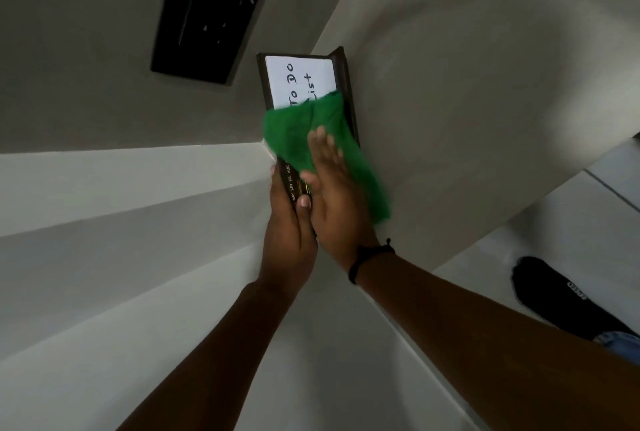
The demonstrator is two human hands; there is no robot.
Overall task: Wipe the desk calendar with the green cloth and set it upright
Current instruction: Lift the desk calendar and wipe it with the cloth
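Wiping is the step in hand: the right hand (334, 195) lies flat, fingers (320, 143) stretched out and open, pressing the green cloth (294, 132) against the face of the desk calendar (348, 91) rather than pinching it. The left hand (289, 222) is closed around the calendar's near end, thumb over the strip of month names, steadying it just above the pale ledge (138, 171). The calendar sits near the centre of view, running toward 12 o'clock, its white "To Do List" card (298, 80) half covered by the cloth. To wipe well, I judge the flat palm should keep even pressure and sweep toward 12 o'clock across the uncovered card and dark frame, while the left hand grips firmly so nothing slips. A black wall panel (211, 15) hangs at 11 o'clock.
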